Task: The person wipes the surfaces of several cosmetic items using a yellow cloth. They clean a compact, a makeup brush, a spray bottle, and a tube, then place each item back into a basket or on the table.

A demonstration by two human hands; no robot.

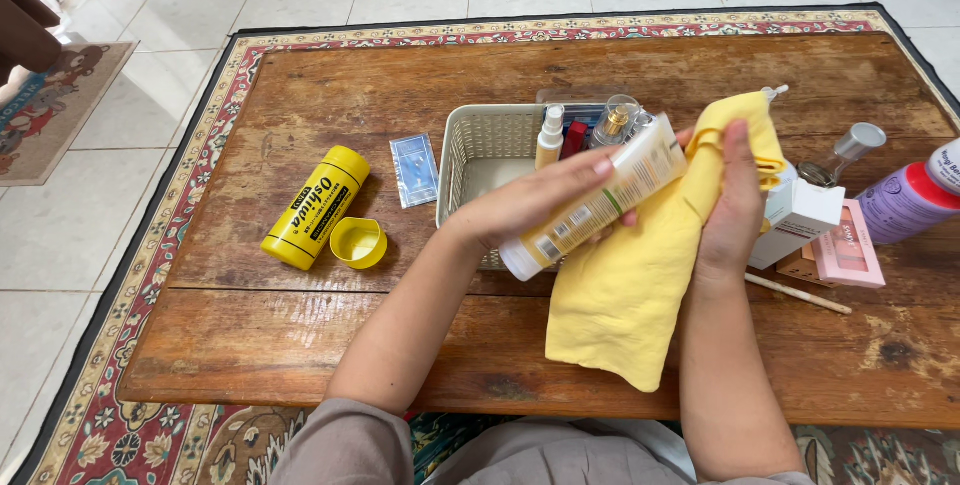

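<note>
Fingers (560, 185) grip tube (600, 207); R hand (735, 200) holds cloth (630, 295).

Both forearms are bare to above the elbow. The left hand (530, 207) and right hand (733, 207) carry no rings or watch. A grey-beige garment covers the lap.

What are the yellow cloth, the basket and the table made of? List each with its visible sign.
Yellow cloth, held in the right hand: soft, matte fabric or chamois-like sheet; it drapes and folds.
Basket: looks like cream moulded plastic; walls show a regular woven-pattern grid.
Table: wood, worn finish; grain, plank seams and dark stains show.
</note>
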